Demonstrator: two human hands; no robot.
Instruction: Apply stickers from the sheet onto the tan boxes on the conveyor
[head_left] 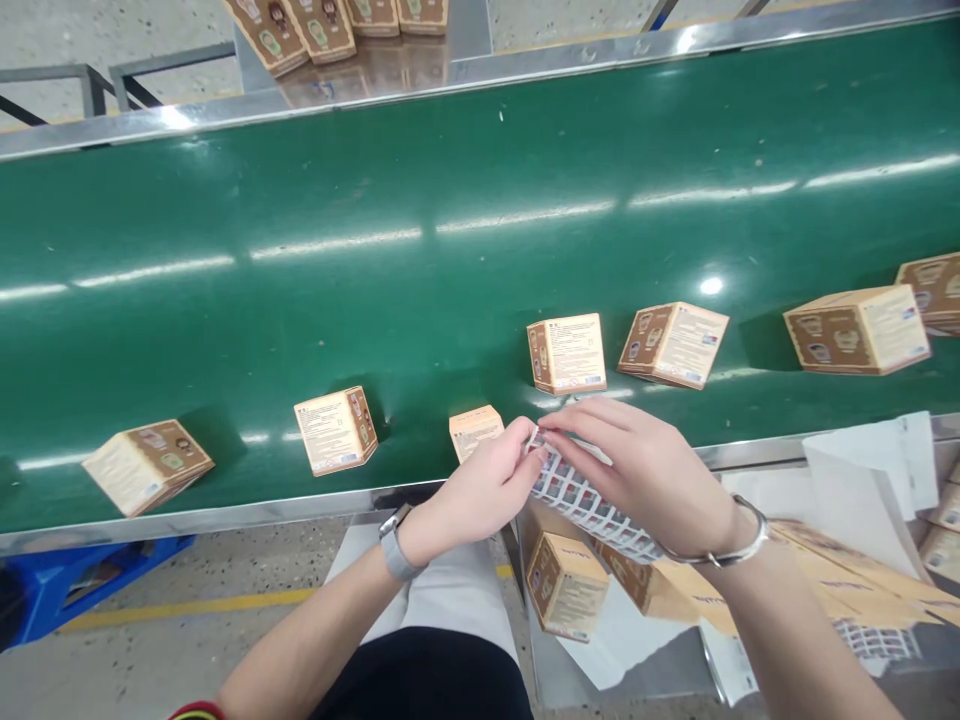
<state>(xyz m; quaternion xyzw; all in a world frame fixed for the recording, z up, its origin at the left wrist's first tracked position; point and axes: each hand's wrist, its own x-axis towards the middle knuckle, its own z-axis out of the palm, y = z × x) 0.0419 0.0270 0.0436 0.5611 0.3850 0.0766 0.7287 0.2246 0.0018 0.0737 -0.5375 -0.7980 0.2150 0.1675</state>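
My left wrist carries a watch (pixel 395 542) with a grey strap, my right a silver bangle (pixel 750 545). Beneath my right forearm stands a metal side table (pixel 652 688) with a brown-and-cream printed carton (pixel 568 590), flat tan cardboard pieces (pixel 832 575) and white paper (pixel 862 500).

Just above the table's near-left corner I have a sheet of small printed stickers (pixel 581 497) between my hands. My left hand (pixel 491 480) pinches its upper-left end narrowly between thumb and fingers; my right hand (pixel 645 470) has its fingers bent over the same end, gripping the sheet, which slants down under my palm. My right thumb is hidden.

Just beyond my left hand, a partly covered carton (pixel 472 428) sits on the green conveyor belt (pixel 420 310), near its metal edge. Two more cartons (pixel 335 430) lie to the left, tilted differently. Farther over on the right, four others (pixel 568 353) form a loose row, the last cut by the picture's edge. Across the belt, more brown cartons (pixel 322 28) stand on a shiny surface.
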